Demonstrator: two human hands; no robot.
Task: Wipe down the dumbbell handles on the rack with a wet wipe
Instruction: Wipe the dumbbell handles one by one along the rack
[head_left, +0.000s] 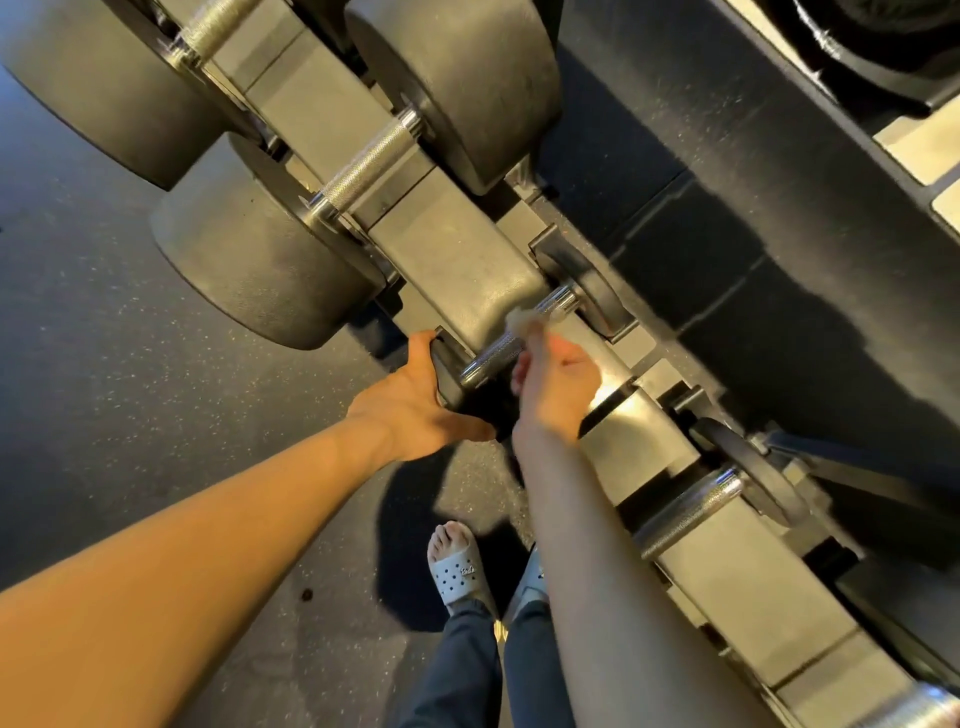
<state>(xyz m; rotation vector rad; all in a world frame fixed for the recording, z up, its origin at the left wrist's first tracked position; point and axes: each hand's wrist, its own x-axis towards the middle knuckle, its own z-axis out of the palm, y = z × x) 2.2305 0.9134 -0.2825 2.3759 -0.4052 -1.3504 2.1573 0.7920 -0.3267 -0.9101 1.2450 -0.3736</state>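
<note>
In the head view, our left hand (415, 402) gripped the near head (448, 370) of a small dumbbell, at 9 o'clock of our right hand (556, 387). That hand, blurred, pinched the wet wipe (521, 320) against the dumbbell handle (493, 351) at its 12 o'clock, on the rack (457, 260).

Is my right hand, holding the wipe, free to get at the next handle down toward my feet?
Probably yes: that handle lies uncovered on the rack, close to the right hand, with nothing between them.
</note>
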